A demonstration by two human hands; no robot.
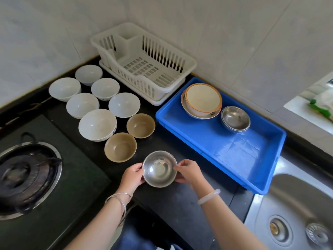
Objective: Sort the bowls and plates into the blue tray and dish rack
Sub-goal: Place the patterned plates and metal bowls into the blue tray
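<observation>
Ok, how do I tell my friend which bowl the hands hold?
Start at the black counter between stove and blue tray. At its front, left hand and right hand hold a small bowl. It's the only shiny steel one outside the tray.

My view cuts the burner [27, 175] at the left edge and the sink [297, 195] at the right and bottom. The green-and-white packet [322, 105] at the right edge is too blurred for me to identify. The orange-rimmed bowl [203, 98] hides most of the dish [196, 116] beneath it.
</observation>
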